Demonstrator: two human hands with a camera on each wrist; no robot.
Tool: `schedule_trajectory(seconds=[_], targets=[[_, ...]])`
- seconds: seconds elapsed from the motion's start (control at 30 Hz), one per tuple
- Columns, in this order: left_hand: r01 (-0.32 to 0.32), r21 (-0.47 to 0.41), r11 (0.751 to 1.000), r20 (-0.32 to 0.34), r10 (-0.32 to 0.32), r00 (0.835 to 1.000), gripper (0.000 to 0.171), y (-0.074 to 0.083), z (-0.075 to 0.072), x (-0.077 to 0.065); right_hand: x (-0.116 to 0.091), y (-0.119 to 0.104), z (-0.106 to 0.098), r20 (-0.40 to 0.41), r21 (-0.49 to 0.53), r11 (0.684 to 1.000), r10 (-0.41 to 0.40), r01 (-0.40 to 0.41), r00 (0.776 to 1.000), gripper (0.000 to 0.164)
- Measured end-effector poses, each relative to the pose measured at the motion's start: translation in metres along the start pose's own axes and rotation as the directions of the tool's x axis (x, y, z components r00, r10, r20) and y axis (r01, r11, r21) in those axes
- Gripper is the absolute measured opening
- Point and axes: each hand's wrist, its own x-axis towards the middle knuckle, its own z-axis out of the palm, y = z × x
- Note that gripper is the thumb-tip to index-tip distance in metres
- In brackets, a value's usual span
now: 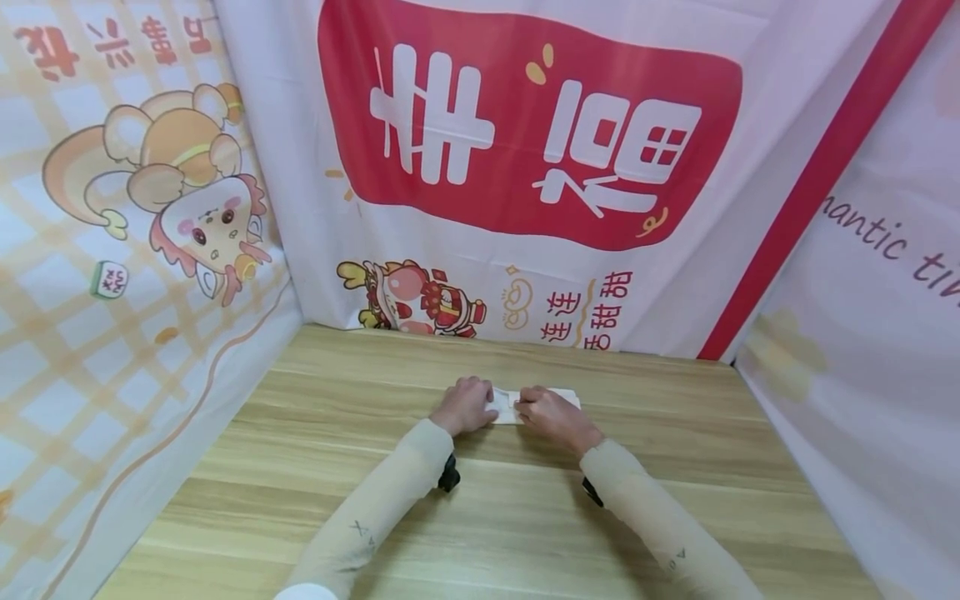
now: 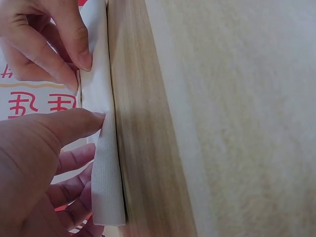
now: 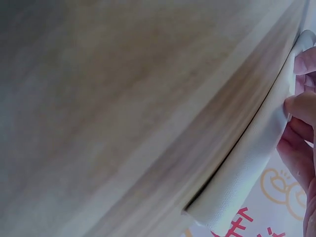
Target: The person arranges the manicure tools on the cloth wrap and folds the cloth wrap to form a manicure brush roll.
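A flat white piece with a woven-looking surface and a folded edge [image 1: 506, 406] lies on the wooden table, long side across. My left hand [image 1: 467, 404] grips its left part; in the left wrist view the thumb rests along the edge, with the fingers curled behind. Near its middle, my right hand [image 1: 553, 414] pinches the same edge between thumb and fingers. The right wrist view shows the white strip [image 3: 247, 168] running past the right fingertips [image 3: 295, 104] to a free end. Both hands are close together, and what lies under the fingers is hidden.
The wood-grain table [image 1: 495, 517] meets a printed white cloth wall [image 1: 480, 283] just beyond the hands. Cloth walls also stand at left [image 1: 247, 350] and right [image 1: 840, 333]. Black straps [image 1: 448, 475] sit at both wrists.
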Motion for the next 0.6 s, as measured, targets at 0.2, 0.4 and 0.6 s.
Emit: schedule_trajectory(seconds=[0.2,0.4,0.6], targets=[[0.006,0.008,1.0,0.016,-0.006,1.0,0.028,-0.003,0.002,-0.003,0.0,0.003,0.001,0.062,0.313,0.934,0.159,-0.171,0.985,0.016],[-0.021,0.005,1.0,0.01,0.021,1.0,0.028,-0.005,0.0,-0.005,-0.001,0.011,0.002,0.139,0.49,0.815,0.278,-0.31,0.95,0.026],[-0.063,-0.008,0.998,0.039,0.063,0.997,0.029,-0.008,-0.005,-0.006,-0.003,0.018,-0.01,0.281,0.51,0.729,0.361,-0.457,0.889,0.034]])
